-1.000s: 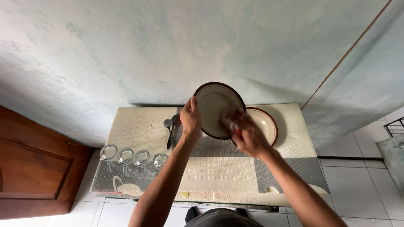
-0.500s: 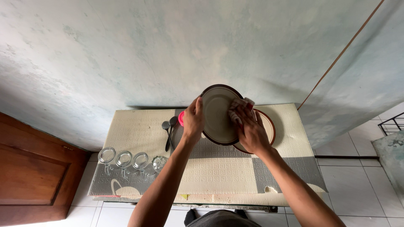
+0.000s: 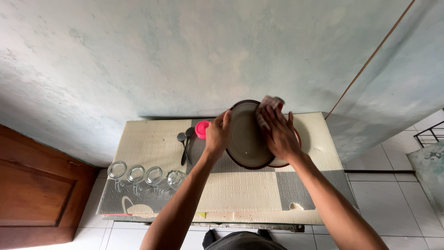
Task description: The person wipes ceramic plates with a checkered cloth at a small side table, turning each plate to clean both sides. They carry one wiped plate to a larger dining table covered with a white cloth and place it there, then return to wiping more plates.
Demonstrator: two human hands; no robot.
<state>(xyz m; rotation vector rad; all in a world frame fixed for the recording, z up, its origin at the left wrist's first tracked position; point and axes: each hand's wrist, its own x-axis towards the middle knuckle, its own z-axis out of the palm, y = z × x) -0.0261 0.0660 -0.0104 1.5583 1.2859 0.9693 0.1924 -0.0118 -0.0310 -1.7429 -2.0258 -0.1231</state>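
Observation:
My left hand (image 3: pixel 218 134) grips the left rim of a round brown-rimmed plate (image 3: pixel 246 139) and holds it tilted above the table. My right hand (image 3: pixel 276 133) lies flat on the plate's right side and presses a pale checked cloth (image 3: pixel 268 103) against its upper edge. A second brown-rimmed plate (image 3: pixel 286 159) lies on the table under my right hand, mostly hidden.
The small table (image 3: pixel 152 143) wears a cream and grey patterned cover and stands against a pale blue wall. Two dark spoons (image 3: pixel 184 144) and a pink lid (image 3: pixel 201 129) lie left of the plate. Several upturned glass jars (image 3: pixel 144 177) line the front left. A wooden door (image 3: pixel 32 194) is at left.
The held plate has tipped and shifted slightly down. My right hand with the cloth has slid from the plate's lower right up to its top edge.

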